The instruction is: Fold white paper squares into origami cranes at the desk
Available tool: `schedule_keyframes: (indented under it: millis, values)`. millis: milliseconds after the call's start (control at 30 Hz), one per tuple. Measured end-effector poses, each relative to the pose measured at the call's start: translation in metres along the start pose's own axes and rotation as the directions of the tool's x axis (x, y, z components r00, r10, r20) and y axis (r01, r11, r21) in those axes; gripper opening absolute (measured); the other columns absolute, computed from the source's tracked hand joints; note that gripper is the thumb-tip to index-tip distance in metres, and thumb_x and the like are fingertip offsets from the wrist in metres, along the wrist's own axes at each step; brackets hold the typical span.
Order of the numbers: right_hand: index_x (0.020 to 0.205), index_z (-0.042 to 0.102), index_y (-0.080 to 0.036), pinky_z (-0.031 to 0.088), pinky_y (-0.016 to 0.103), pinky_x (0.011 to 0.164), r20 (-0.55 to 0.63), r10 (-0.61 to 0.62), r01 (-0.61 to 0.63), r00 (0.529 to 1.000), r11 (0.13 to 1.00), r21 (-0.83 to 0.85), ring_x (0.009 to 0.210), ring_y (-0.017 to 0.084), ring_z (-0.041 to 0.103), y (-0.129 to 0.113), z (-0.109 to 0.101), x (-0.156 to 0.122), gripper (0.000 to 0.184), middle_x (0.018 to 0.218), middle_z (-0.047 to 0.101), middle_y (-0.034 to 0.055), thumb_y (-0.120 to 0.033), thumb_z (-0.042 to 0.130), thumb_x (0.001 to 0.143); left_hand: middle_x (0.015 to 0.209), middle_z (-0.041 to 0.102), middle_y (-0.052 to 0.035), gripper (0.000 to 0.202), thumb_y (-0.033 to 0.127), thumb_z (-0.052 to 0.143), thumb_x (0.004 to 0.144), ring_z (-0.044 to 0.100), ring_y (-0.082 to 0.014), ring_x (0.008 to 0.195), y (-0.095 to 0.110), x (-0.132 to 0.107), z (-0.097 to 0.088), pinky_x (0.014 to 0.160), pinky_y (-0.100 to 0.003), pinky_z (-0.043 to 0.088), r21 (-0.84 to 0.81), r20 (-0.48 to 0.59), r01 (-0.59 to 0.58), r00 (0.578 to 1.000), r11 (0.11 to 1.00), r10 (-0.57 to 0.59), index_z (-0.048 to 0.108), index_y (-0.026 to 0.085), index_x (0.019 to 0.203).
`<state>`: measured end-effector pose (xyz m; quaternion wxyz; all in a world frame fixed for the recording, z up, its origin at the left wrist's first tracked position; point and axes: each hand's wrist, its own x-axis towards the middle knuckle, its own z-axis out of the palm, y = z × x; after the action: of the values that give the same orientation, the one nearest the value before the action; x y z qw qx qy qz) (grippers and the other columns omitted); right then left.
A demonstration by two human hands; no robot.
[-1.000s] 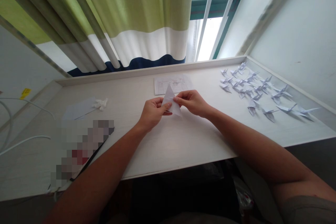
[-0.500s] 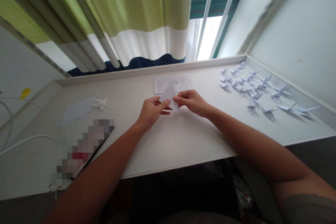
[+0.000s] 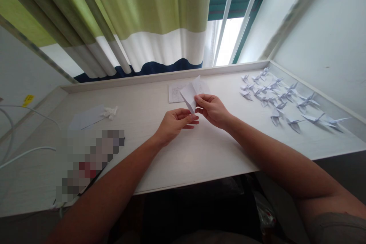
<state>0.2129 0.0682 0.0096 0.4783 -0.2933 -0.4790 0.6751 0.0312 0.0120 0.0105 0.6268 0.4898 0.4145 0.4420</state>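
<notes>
While right fingers (image 3: 200, 101) pinch folded paper (image 3: 188, 94), left fingers (image 3: 187, 121) spread beneath, hold unclear; a desk (image 3: 223, 152) bears cranes (image 3: 306, 103).

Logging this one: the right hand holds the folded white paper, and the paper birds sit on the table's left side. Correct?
Not quite: the paper birds sit on the table's right side, as the head view shows. The right hand does hold the folded white paper.

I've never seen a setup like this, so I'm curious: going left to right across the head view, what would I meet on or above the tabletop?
White cables, blank paper sheets, crumpled white tissue, left hand, folded paper, right hand, paper cranes.
</notes>
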Motion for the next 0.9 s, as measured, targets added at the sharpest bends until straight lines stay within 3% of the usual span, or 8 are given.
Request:
schedule_keyframes:
  millis: [133, 367, 567, 733, 900]
  values:
    - [0.082, 0.076, -0.020, 0.063, 0.033, 0.080, 0.029, -0.010, 0.009, 1.000, 0.999, 0.038, 0.081, 0.017, 0.073, -0.0013, 0.0018, -0.0011, 0.044, 0.083, 0.077, 0.0015, -0.057, 0.096, 0.070, 0.088, 0.083, -0.0082, 0.040, 0.041, 0.095, 0.074, 0.082, -0.0258, 0.086, -0.0013, 0.0000, 0.0024, 0.078, -0.038, 0.064, 0.053, -0.095, -0.110, 0.989, 0.993, 0.114, 0.076, 0.015, 0.098]
    - [0.083, 0.074, -0.022, 0.063, 0.040, 0.095, 0.018, -0.011, 0.011, 1.000, 0.999, 0.043, 0.090, 0.020, 0.076, -0.0059, 0.0032, -0.0025, 0.043, 0.087, 0.079, 0.0015, -0.057, 0.095, 0.071, 0.090, 0.084, -0.0081, 0.040, 0.041, 0.093, 0.077, 0.082, -0.0263, 0.085, -0.0010, -0.0010, 0.0041, 0.073, -0.036, 0.064, 0.142, -0.170, -0.233, 0.952, 0.962, 0.255, 0.073, 0.016, 0.101]
    - [0.083, 0.074, -0.022, 0.063, 0.041, 0.098, 0.012, -0.008, 0.008, 1.000, 0.998, 0.061, 0.094, 0.020, 0.076, -0.0066, 0.0037, -0.0025, 0.043, 0.090, 0.080, 0.0018, -0.057, 0.095, 0.071, 0.088, 0.084, -0.0051, 0.036, 0.039, 0.089, 0.083, 0.082, -0.0248, 0.086, -0.0003, -0.0036, 0.0018, 0.073, -0.034, 0.064, 0.247, -0.171, -0.297, 0.924, 0.922, 0.343, 0.066, 0.021, 0.104]
    - [0.081, 0.071, -0.022, 0.063, 0.041, 0.095, -0.002, -0.013, 0.013, 1.000, 0.998, 0.059, 0.090, 0.020, 0.076, -0.0047, 0.0033, -0.0011, 0.045, 0.087, 0.079, 0.0011, -0.058, 0.096, 0.070, 0.098, 0.082, -0.0068, 0.026, 0.040, 0.085, 0.085, 0.080, -0.0249, 0.093, -0.0030, -0.0040, 0.0001, 0.077, -0.035, 0.066, 0.361, -0.170, -0.336, 0.894, 0.870, 0.416, 0.076, 0.020, 0.100]
    - [0.083, 0.071, -0.022, 0.064, 0.040, 0.091, -0.009, -0.019, 0.019, 1.000, 0.998, 0.057, 0.086, 0.019, 0.076, -0.0027, 0.0028, -0.0004, 0.044, 0.087, 0.079, 0.0011, -0.056, 0.096, 0.070, 0.094, 0.082, -0.0058, 0.022, 0.039, 0.087, 0.083, 0.078, -0.0228, 0.085, -0.0049, -0.0030, -0.0001, 0.080, -0.038, 0.068, 0.400, -0.198, -0.326, 0.882, 0.857, 0.428, 0.084, 0.020, 0.094]
